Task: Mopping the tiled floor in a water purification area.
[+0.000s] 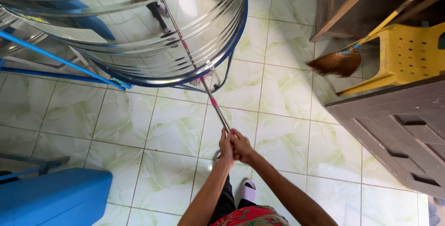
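Both hands, the left hand (226, 146) and the right hand (242, 148), are wrapped tight around the end of a long mop pole (217, 108). The pole slants down under the big shiny tank (139, 26), so its head can reach the floor (162, 128) there. A broom (340, 62) leans by the yellow chair (405, 54).
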